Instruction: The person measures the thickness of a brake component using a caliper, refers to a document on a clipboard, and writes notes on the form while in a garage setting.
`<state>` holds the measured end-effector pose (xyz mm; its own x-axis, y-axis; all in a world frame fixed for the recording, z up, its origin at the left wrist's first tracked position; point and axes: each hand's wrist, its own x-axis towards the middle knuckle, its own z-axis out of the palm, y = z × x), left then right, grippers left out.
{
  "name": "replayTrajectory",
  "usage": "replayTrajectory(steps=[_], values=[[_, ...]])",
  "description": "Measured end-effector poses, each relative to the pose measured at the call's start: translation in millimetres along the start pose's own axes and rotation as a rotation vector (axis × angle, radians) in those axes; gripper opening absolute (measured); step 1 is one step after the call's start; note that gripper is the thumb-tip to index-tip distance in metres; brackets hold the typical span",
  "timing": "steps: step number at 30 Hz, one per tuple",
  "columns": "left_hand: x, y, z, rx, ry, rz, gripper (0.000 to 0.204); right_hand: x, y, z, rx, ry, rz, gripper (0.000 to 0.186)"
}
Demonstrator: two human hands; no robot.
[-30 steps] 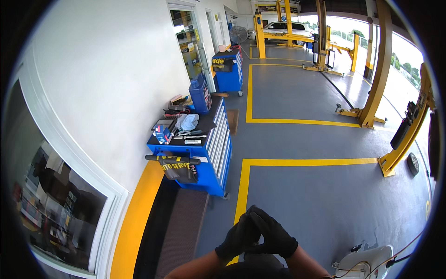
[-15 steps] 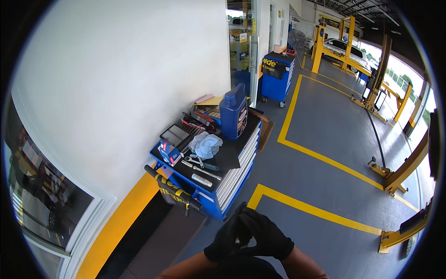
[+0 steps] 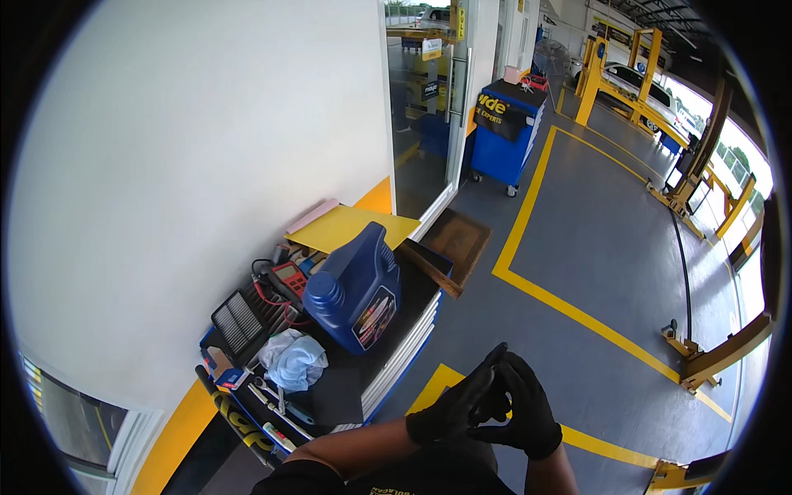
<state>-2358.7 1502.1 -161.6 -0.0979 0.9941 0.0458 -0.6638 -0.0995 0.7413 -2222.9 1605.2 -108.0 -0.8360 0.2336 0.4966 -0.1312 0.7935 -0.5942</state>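
Observation:
Both my hands wear black gloves and meet in front of my body, apart from the cart. My left hand [image 3: 455,409] has its fingers stretched upward against the right hand's fingers. My right hand [image 3: 532,415] curves, its thumb apart from its fingers, with a small gap between the palms. No held object shows between them. Left of them is a blue tool cart [image 3: 394,371] with a black top. On it stand a dark blue oil jug [image 3: 351,289], a crumpled light blue cloth [image 3: 294,360], an air filter [image 3: 239,326], a red multimeter [image 3: 289,279] and several wrenches [image 3: 276,403].
A yellow folder [image 3: 351,227] lies at the cart's back, by a brown cardboard piece [image 3: 437,268]. Beyond stand a glass door [image 3: 425,107] and a second blue cart [image 3: 503,140]. Yellow lines mark the grey floor [image 3: 594,239]. Yellow car lifts [image 3: 590,82] rise at the right.
My view has shifted closer to the cart, which now sits lower and further left. My hands stay together, moved rightward in view, with a gap now showing between them.

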Motion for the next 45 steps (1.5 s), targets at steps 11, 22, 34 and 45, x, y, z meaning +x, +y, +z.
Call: replayTrajectory(steps=[11,22,34,45], values=[[194,32,-69,0.397,0.418,0.207,0.058,160,225,-42,0.121,-0.315,-0.133,0.087],[124,96,-33,0.218,0.815,0.648,0.087,269,213,25,0.369,-0.646,-0.758,0.070],[-73,119,-45,-0.260,0.955,1.413,0.059,362,92,100,0.587,-0.387,-0.786,0.047],[-118,153,-152,-0.478,1.046,1.260,0.057,386,23,119,-0.117,-0.948,-0.594,0.061]])
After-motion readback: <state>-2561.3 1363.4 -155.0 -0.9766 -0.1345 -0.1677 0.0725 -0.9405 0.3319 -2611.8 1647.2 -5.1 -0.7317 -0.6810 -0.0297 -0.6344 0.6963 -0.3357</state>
